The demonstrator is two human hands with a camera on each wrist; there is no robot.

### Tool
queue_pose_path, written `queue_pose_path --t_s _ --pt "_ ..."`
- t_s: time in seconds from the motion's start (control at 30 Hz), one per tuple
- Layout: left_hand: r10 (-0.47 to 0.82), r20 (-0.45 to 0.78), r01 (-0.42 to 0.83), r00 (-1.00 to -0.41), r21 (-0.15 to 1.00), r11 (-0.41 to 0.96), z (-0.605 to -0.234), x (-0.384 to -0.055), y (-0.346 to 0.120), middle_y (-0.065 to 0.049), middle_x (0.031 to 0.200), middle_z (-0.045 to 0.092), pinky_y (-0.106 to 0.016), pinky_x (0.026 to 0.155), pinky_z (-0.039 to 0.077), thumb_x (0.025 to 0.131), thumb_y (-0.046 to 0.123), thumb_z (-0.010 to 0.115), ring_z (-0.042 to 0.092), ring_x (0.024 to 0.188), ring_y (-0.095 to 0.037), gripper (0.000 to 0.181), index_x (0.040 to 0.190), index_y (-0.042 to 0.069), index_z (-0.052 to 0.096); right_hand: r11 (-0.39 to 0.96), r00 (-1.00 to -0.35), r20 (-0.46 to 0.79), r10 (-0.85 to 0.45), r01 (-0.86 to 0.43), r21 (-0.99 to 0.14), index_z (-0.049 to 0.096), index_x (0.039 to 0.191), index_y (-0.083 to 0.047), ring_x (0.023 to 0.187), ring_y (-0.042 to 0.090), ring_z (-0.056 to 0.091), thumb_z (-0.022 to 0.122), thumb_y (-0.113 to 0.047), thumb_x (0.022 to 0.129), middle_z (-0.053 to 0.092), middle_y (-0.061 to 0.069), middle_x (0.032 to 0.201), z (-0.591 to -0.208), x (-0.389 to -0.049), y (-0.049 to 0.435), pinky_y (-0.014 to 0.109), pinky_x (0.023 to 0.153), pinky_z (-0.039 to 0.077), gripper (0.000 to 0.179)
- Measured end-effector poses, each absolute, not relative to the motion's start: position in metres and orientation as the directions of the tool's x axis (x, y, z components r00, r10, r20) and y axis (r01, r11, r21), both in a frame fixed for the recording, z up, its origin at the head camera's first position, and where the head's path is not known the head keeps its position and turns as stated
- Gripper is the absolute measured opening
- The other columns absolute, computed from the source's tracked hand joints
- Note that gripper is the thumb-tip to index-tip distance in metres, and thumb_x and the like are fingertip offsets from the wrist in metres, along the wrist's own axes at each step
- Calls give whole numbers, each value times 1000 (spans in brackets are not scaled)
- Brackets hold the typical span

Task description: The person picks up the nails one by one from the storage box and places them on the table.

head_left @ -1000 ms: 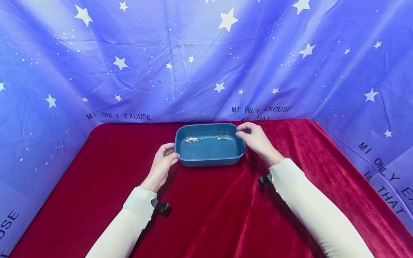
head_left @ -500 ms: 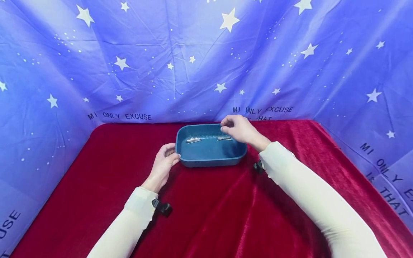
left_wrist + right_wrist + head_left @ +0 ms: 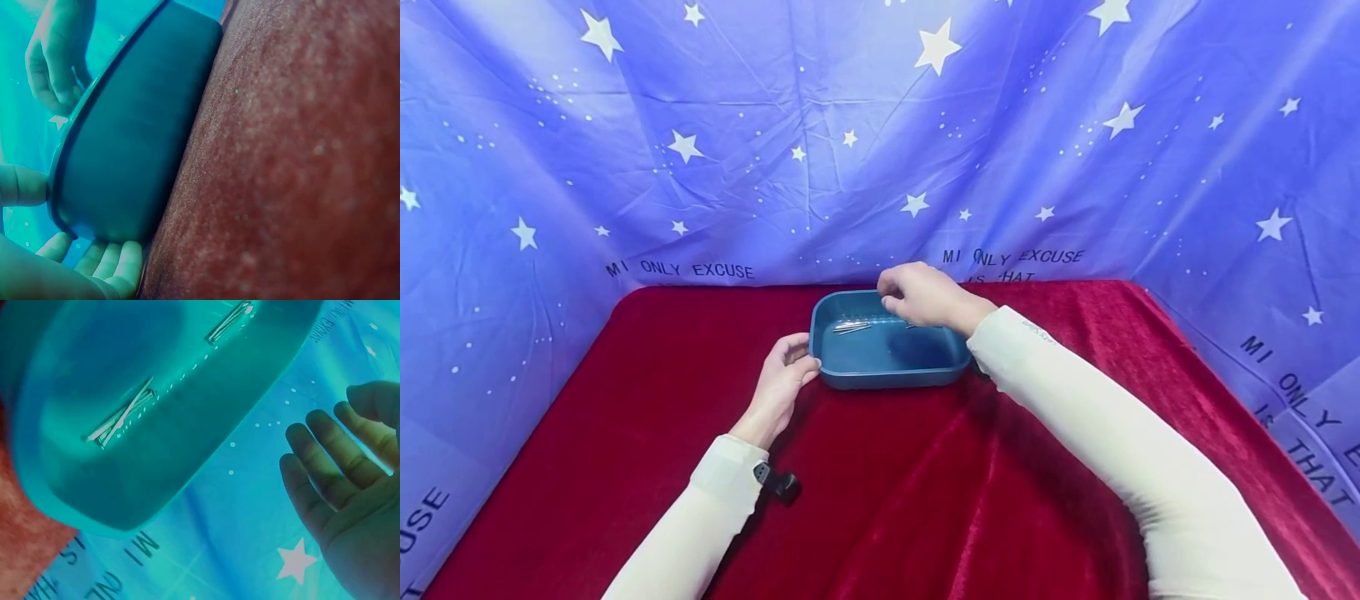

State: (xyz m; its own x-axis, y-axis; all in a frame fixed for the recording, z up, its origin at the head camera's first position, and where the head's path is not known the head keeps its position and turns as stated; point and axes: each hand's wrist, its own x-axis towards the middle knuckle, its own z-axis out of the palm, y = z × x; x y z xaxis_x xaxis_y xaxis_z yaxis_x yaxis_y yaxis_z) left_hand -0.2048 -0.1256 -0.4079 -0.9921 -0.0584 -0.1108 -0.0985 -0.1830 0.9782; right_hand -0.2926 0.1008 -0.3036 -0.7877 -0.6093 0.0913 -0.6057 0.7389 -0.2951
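A blue plastic bin (image 3: 891,380) sits at the far middle of the table. My left hand (image 3: 781,382) holds its left end, with the thumb (image 3: 25,185) at the rim and the fingers (image 3: 125,259) against the outer wall. Over the bin's back edge hovers my right hand (image 3: 921,293), fingers loosely bent and holding nothing. Two small piles of thin, shiny metal nails lie on the bin floor. The left nails (image 3: 228,322) are in plain sight; the right nails (image 3: 122,417) are mostly covered by my right hand in the head view.
Red velvet cloth (image 3: 880,483) covers the table. Behind and on both sides hangs a blue star-print curtain (image 3: 737,192), close to the table's far edge. A black wrist camera (image 3: 778,483) sticks out from my left sleeve.
My right hand has left the bin's right rim and moved leftward over its back edge, now overlapping the right pile. My left hand and the bin have stayed in place.
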Motion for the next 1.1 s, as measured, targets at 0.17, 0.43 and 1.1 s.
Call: queue_pose_path --t_s 0.17,0.43,1.1 --pt "-57 -101 -89 -993 978 -190 -409 -206 -126 -24 129 50 -30 89 49 83 -7 52 53 109 -31 52 133 -4 41 724 -734 57 -677 -677 -127 67 102 -15 87 20 58 58 -18 89 64 0 95 -305 -299 91 42 80 49 16" --pt "-66 -95 -81 -993 979 -187 -410 -205 -127 -24 128 51 -30 88 50 82 -7 53 54 107 -31 51 132 -4 42 677 -677 16 -736 -736 -20 68 99 -12 84 21 57 54 -11 88 61 -1 89 -311 -308 76 43 77 51 17" --pt "-68 -116 -103 -991 979 -178 -410 -207 -127 -21 128 51 -30 91 49 83 -3 54 53 110 -30 48 131 0 44 618 -632 -142 -762 -775 133 69 98 -16 81 18 60 55 -9 91 64 -1 85 -334 -321 43 37 74 52 17"
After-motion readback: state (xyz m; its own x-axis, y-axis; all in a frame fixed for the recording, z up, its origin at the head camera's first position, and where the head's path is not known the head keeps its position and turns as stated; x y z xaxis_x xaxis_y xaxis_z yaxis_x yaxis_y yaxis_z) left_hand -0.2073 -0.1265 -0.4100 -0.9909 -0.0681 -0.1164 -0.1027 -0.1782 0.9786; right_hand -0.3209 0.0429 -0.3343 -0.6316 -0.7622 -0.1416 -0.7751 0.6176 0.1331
